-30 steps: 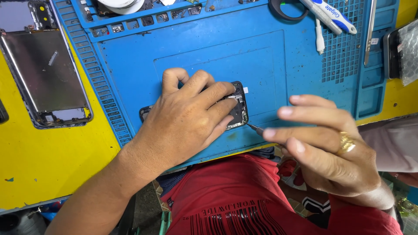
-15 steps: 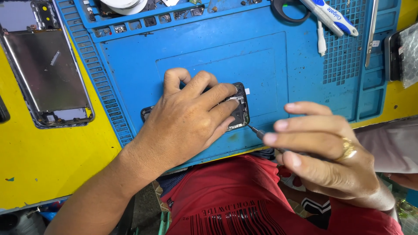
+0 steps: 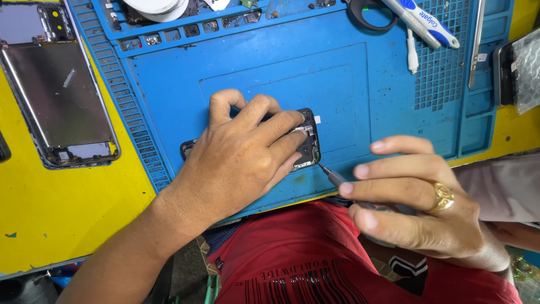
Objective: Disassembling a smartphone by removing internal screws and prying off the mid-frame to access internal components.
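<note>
At far left an opened phone frame point(image 3: 56, 90) lies on the yellow surface point(image 3: 62, 219). Your left hand point(image 3: 236, 155) presses the small dark phone point(image 3: 306, 141) flat on the blue mat point(image 3: 281, 67), fingers spread over it. Your right hand point(image 3: 416, 202) pinches a thin screwdriver point(image 3: 332, 175), its tip at the phone's lower corner, probably on a screw. Keep the tip seated and the phone steady.

A yellow surface point(image 3: 62, 225) carries a blue work mat point(image 3: 270, 62) at its middle. A bare phone frame point(image 3: 56, 95) lies on the yellow at the left, just beside the mat.
</note>
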